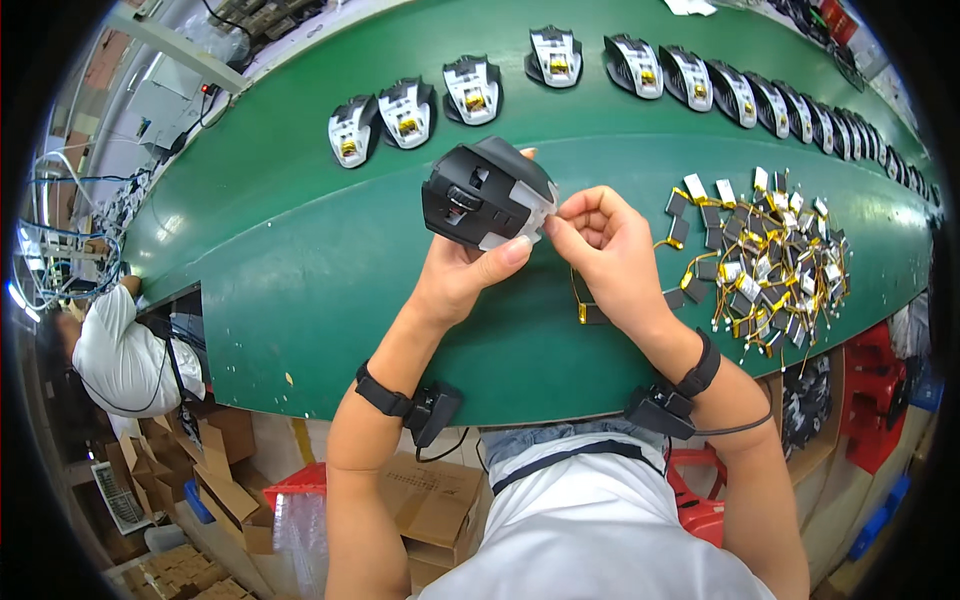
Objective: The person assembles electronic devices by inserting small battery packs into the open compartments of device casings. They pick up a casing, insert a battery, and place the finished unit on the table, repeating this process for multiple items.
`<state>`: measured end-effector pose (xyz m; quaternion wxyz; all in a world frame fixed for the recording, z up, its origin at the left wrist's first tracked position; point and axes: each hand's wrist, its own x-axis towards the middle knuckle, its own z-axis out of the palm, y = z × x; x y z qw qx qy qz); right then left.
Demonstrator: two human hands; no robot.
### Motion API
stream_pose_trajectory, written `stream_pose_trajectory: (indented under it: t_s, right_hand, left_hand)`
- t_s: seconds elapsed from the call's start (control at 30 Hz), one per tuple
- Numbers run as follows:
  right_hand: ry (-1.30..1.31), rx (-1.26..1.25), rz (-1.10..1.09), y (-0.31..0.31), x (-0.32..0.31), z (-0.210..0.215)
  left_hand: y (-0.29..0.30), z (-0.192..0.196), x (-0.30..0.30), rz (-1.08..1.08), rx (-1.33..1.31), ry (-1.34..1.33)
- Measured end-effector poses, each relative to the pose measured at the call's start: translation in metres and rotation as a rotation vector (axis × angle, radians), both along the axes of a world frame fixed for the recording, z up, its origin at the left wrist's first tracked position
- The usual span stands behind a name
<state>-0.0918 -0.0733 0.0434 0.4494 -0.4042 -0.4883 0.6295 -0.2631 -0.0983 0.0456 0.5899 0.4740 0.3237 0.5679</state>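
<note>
My left hand (462, 278) is closed around a black and light-grey computer mouse (472, 200), thumb along its near side, holding it tilted above the green bench. The mouse's scroll wheel faces me. Against the mouse's right end, my right hand (608, 250) pinches the thin lead of a small battery; the fingertips hide the lead's end. That battery (592, 313), dark with a yellow end, is below my right palm, its thin wire (574, 285) running up to the hand. To the right lies a pile of small batteries (770, 260) with yellow leads.
Along the far side of the green bench (330, 300) stands a curved row of similar mice (555, 57). Another person in white (135, 350) is at the left. Cardboard boxes (430, 500), a red stool (697, 490) and a red crate (300, 482) are below the bench edge.
</note>
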Motion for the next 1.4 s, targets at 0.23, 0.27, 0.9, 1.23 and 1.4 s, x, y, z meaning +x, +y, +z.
stream_pose_trajectory:
  t_s: [0.23, 0.27, 0.9, 1.23, 1.4]
  right_hand:
    - [0.064, -0.083, 0.138, 0.006, 0.007, 0.0]
    - [0.073, -0.086, 0.16, 0.008, 0.007, 0.004]
    - [0.118, -0.163, 0.233, 0.01, 0.01, 0.001]
    - [0.085, -0.169, 0.221, 0.008, 0.011, 0.003]
    - [0.091, -0.188, 0.213, 0.008, 0.011, 0.0]
  left_hand:
    - [0.003, -0.006, -0.007, -0.035, -0.037, -0.068]
    - [0.004, -0.003, -0.007, -0.03, -0.036, -0.083]
    - [-0.002, 0.002, -0.006, -0.023, -0.055, 0.046]
    - [-0.004, 0.0, -0.004, 0.016, -0.019, 0.026]
    - [-0.004, 0.0, 0.0, 0.023, -0.019, 0.008]
